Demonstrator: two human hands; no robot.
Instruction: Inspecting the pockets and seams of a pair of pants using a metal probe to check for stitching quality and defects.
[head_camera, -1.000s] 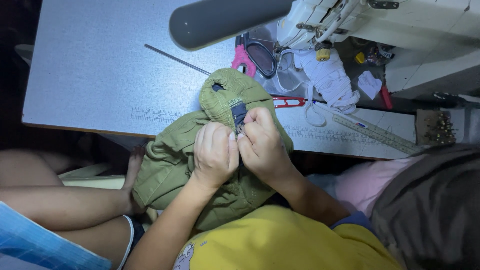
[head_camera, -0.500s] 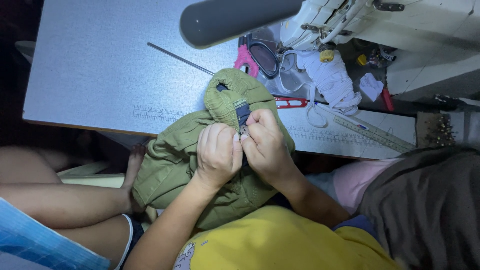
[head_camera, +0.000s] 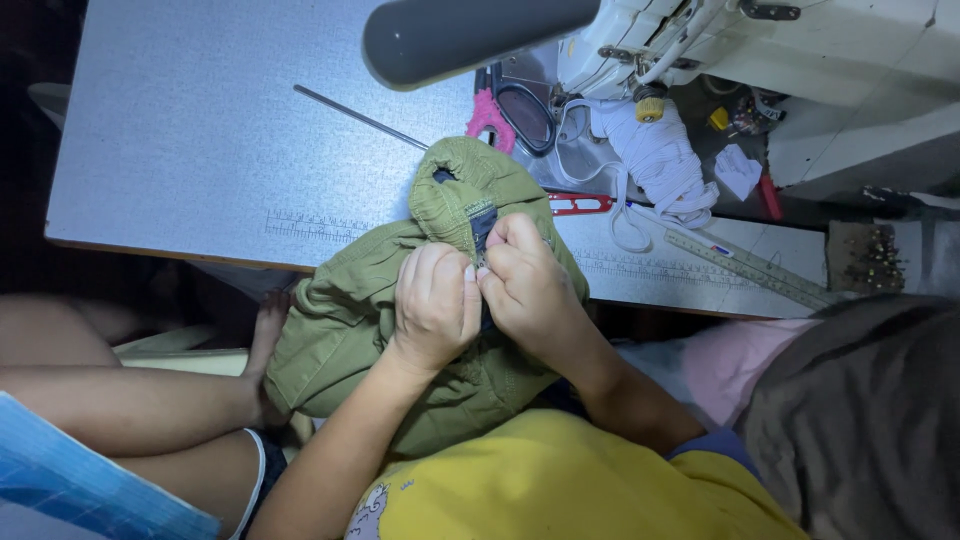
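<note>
Olive garment (head_camera: 350, 320) unmoved; both hands stay pinching its seam.

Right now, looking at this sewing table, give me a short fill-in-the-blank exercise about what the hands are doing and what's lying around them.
1. Both hands, the left hand and the right hand, pinch a garment whose colour is ____.
2. The scissors on the table have handles coloured ____.
3. The long ruler lies to the ____ of the hands.

Missing words: green; pink; right
</note>
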